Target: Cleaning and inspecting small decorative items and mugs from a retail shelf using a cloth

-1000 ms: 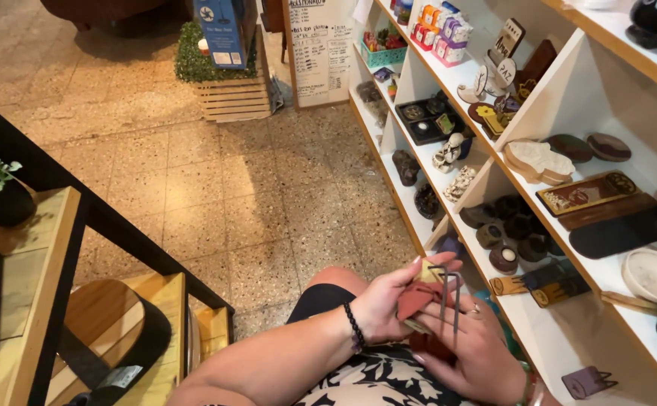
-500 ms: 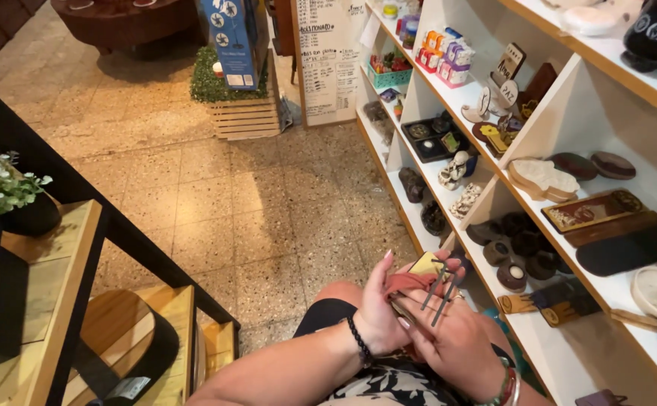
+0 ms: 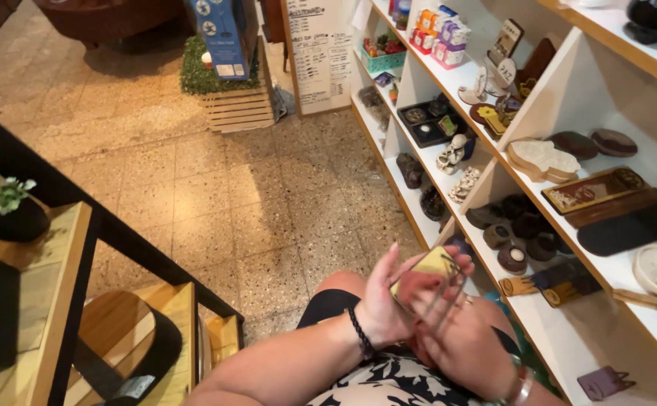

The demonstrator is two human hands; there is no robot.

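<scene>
Pinching a red card [image 3: 419, 289], both hands — left hand [image 3: 389, 304], right hand [image 3: 460, 342] — sat at six o'clock; black tray [image 3: 428, 122] at one o'clock held small items.

White sign board [image 3: 319, 53] w/ dark writing leaning just left of shelf unit [image 3: 449, 162]; blue box [image 3: 219, 37] standing further left; small colourful boxes [image 3: 437, 30] sitting on its upper shelf.

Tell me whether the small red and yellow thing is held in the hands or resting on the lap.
Held. The red and yellow piece sits raised between the left hand and right hand, above the lap; thin metal prongs cross it.
</scene>
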